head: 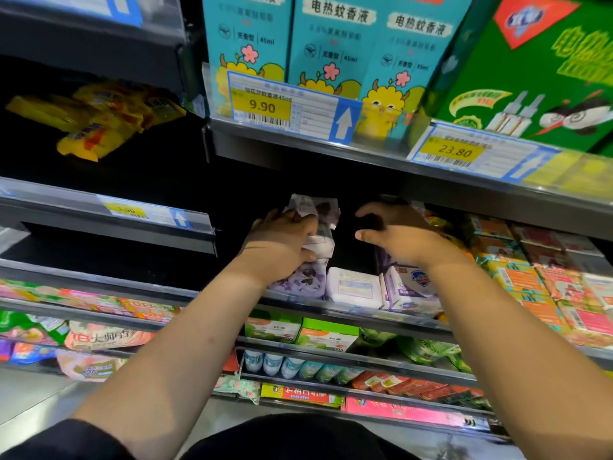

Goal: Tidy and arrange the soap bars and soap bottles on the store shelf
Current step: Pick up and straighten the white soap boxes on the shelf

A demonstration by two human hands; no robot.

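Purple and white wrapped soap bars stand in a row on the middle shelf [348, 313]. My left hand [282, 240] grips an upright stack of purple soap bars [318, 224], fingers curled round its left side. My right hand [394, 230] hovers to the right with fingers and thumb spread, holding nothing, above a purple and white soap box with a shield logo [411, 287]. A white soap pack [353, 287] lies between the two hands at the shelf front. A dark gap separates the stack from the packs under my right hand.
Orange and pink soap packs [530, 280] fill the shelf to the right. The shelf above [298, 137] carries teal boxes [331, 44] and a green box [530, 71] with price tags. Lower shelves hold green boxes, bottles and pink packs. Yellow packs [99, 117] lie upper left.
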